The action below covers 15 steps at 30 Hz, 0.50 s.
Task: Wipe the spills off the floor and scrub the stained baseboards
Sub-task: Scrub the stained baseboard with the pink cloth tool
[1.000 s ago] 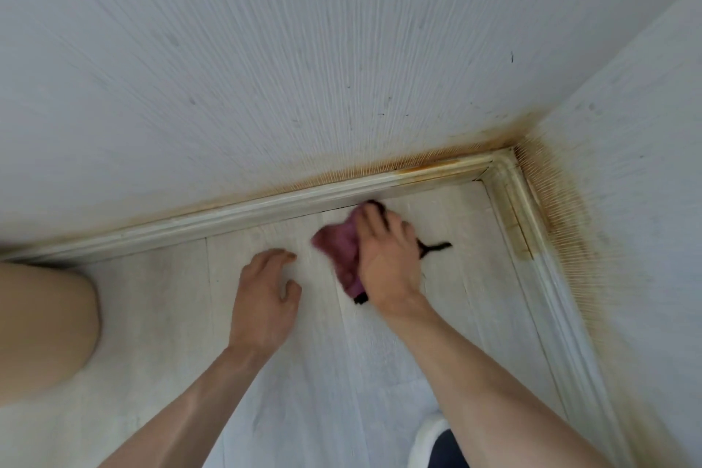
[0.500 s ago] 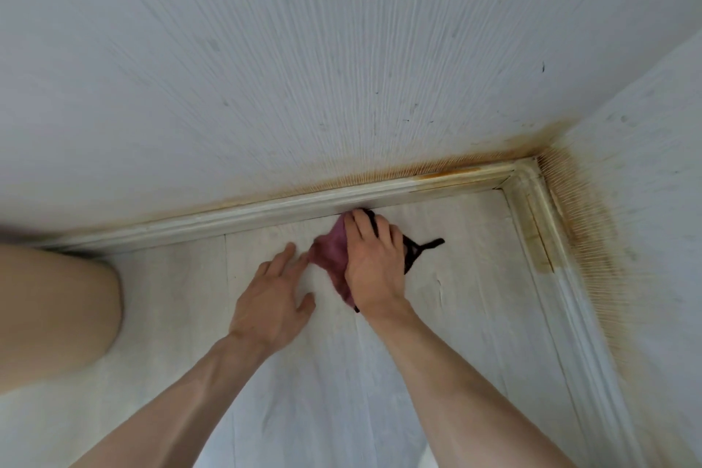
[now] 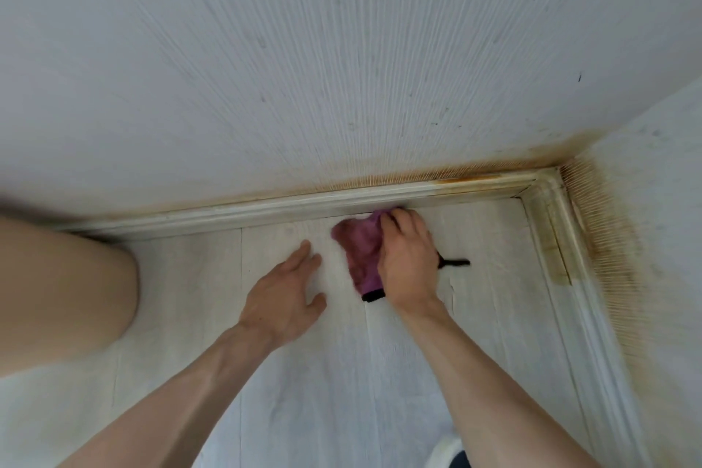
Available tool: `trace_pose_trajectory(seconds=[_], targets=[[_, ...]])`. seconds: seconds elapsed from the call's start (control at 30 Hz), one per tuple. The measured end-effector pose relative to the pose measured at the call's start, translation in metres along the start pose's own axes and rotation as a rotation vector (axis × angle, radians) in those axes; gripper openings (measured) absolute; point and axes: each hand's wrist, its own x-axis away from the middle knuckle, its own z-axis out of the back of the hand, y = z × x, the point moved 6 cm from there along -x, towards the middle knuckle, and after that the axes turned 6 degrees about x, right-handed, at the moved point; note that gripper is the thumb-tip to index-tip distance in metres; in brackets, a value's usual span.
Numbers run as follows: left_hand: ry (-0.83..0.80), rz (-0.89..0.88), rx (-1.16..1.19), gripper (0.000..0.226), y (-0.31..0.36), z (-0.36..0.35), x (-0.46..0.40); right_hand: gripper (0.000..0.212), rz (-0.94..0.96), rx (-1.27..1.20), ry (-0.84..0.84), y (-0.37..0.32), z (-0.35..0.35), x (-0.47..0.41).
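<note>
My right hand (image 3: 408,258) holds a pink cloth (image 3: 362,251) with black trim and presses its top edge against the back baseboard (image 3: 266,209). A black strap of the cloth sticks out to the right of the hand. My left hand (image 3: 283,296) rests flat on the pale plank floor (image 3: 323,391), fingers spread, just left of the cloth. Brown-orange stains run along the top of the back baseboard toward the corner and down the right baseboard (image 3: 554,239).
A bare knee (image 3: 64,289) is on the floor at the left. White textured walls (image 3: 342,68) meet in a stained corner at the upper right. A white shoe tip (image 3: 448,452) shows at the bottom edge.
My right hand has pushed the cloth from the floor up against the back baseboard. My left hand has flattened, its fingers uncurled and spread on the floor.
</note>
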Motion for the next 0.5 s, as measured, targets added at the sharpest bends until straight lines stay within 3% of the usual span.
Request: trace_pose_trajectory(seconds=[0.1, 0.17, 0.3, 0.37, 0.5], targets=[[-0.012, -0.028, 0.033, 0.076, 0.0, 0.003, 0.001, 0.044, 0.131, -0.021, -0.073, -0.038, -0.009, -0.003], [-0.03, -0.018, 0.057, 0.075, -0.002, 0.006, 0.001, 0.045, 0.148, 0.022, -0.063, -0.027, -0.004, -0.002], [-0.033, 0.009, 0.039, 0.073, -0.004, 0.002, 0.003, 0.042, -0.045, 0.067, 0.033, 0.031, 0.019, 0.003], [-0.04, 0.016, 0.037, 0.075, -0.002, 0.0, 0.003, 0.039, -0.075, 0.051, 0.033, 0.026, 0.016, -0.001], [-0.042, -0.003, 0.063, 0.079, 0.002, 0.005, 0.005, 0.042, 0.151, 0.0, -0.033, -0.024, 0.001, -0.003]])
